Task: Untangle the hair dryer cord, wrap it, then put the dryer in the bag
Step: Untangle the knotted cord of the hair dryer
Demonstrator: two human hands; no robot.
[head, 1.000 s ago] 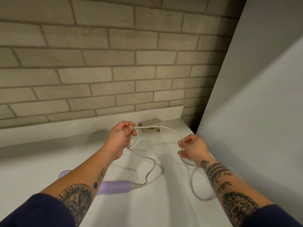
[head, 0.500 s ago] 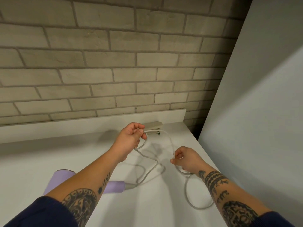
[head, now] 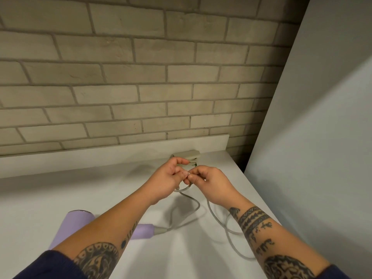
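Both forearms reach out over the white worktop point(head: 60, 194), and the hands meet fingertip to fingertip near the back wall. Left hand point(head: 166, 179) has its fingers curled round a loop of the grey cord point(head: 196, 206). Right hand point(head: 212, 185) pinches the same cord between thumb and forefinger. The slack trails down to the lilac hair dryer point(head: 77, 221), which lies under the left forearm.

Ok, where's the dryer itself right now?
In the head view, the hair dryer lies lower left on the white counter, partly hidden under the left forearm; its cord runs up to the left hand and right hand.
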